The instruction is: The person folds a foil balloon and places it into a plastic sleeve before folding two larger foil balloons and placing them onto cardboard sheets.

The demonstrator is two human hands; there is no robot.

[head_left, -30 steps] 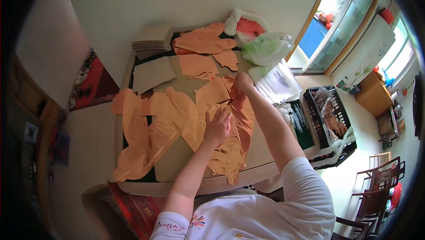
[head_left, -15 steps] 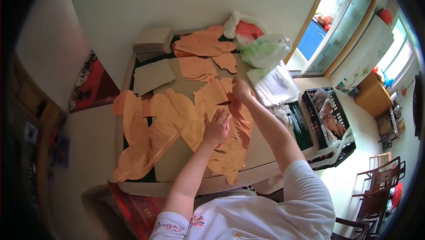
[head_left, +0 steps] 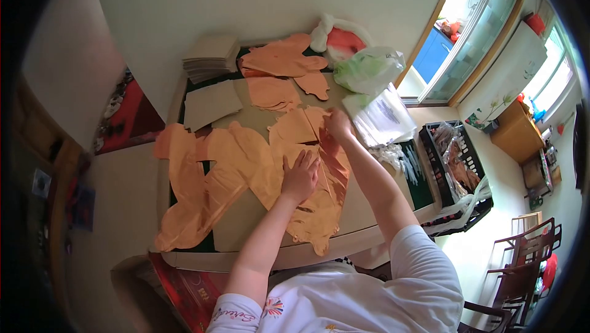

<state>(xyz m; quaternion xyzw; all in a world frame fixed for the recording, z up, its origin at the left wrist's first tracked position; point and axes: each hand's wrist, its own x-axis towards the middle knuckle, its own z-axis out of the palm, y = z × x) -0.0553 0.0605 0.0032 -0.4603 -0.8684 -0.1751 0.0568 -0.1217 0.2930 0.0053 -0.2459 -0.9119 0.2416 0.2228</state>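
Note:
A flat, uninflated orange-gold foil balloon (head_left: 332, 188) lies on the table in front of me, creased along its right side. My left hand (head_left: 300, 176) rests flat on its middle, fingers spread. At its upper right edge, my right hand (head_left: 339, 127) is closed on the foil, fingertips partly hidden. Another large foil balloon (head_left: 239, 161) stretches out to the left, touching or overlapping this one. Above my hands lie a folded foil piece (head_left: 272, 92) and a heap of foil balloons (head_left: 283, 58).
A stack of grey cards (head_left: 210, 56) and a loose board (head_left: 214, 104) are at the back left. Clear plastic sleeves (head_left: 382, 117), a plastic bag (head_left: 369, 70) and a white fluffy item with red inside (head_left: 344, 41) lie at the back right. A black crate (head_left: 453, 161) holds packaged items.
My right hand has shifted slightly right and toward me with the foil edge. My left hand stays nearly in place on the balloon.

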